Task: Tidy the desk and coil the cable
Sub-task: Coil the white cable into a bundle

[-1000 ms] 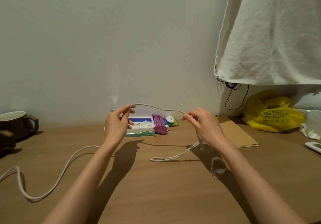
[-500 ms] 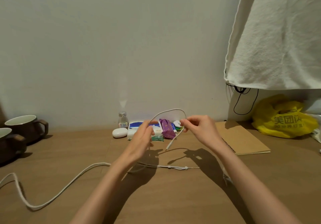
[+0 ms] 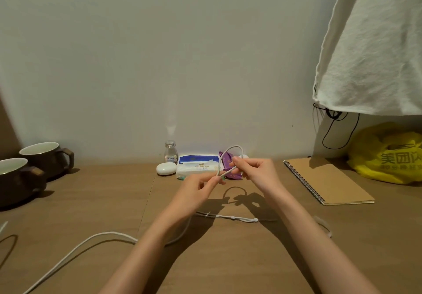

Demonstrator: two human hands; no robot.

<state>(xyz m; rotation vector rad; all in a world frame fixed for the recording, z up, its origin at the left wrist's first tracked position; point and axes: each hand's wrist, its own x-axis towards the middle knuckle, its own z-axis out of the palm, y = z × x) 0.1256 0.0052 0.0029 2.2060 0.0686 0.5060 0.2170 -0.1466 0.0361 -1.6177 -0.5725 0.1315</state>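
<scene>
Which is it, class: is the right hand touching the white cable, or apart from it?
Touching. The head view shows the right hand pinching the white cable between thumb and fingertips at one end of the raised loop.

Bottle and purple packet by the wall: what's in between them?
A blue-and-white tissue pack lies between the small bottle and the purple packet, shown in the head view.
</scene>
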